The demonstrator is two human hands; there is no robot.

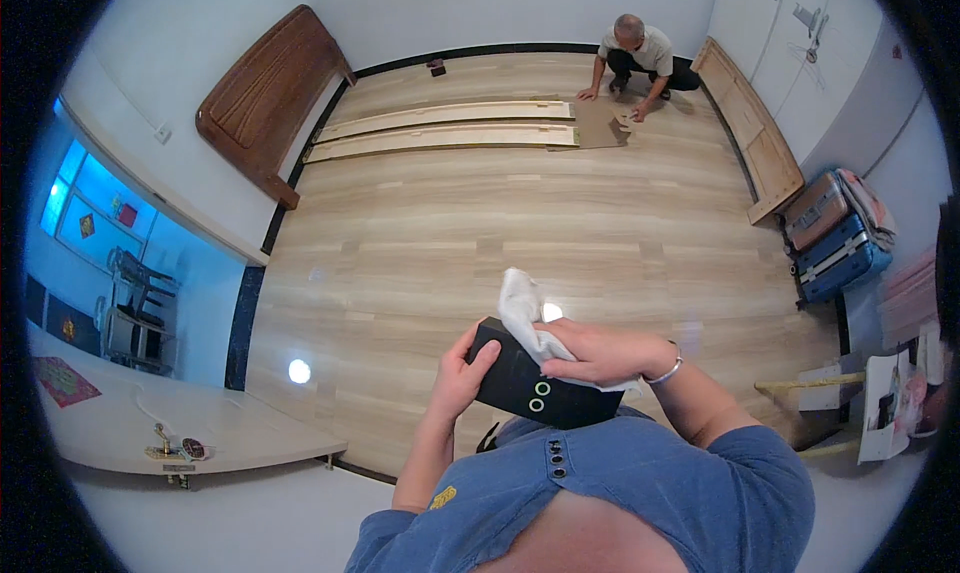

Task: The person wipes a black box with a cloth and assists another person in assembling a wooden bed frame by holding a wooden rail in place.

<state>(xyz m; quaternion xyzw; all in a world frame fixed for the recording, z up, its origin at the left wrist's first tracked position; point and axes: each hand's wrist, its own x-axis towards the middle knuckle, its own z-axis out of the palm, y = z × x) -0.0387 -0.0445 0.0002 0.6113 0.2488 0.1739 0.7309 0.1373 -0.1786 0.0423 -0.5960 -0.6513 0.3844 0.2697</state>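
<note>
Close in front of my body is a black box (508,381) with two pale rings on its face, slightly tilted. My left hand (460,375) grips its left end, the thumb lying over the top face. A crumpled white cloth (521,308) is bunched under my right hand (612,355), which presses it against the box's upper right side. One end of the cloth sticks up past the box's far edge. My right palm and part of the cloth's underside are hidden.
Two long wooden rails (440,141) lie on the floor ahead, ending at a cardboard sheet (600,125) where another person (640,58) crouches. A brown headboard (265,98) leans left; a pale wooden panel (750,133) and suitcases (835,258) stand right. A door (230,438) is at lower left.
</note>
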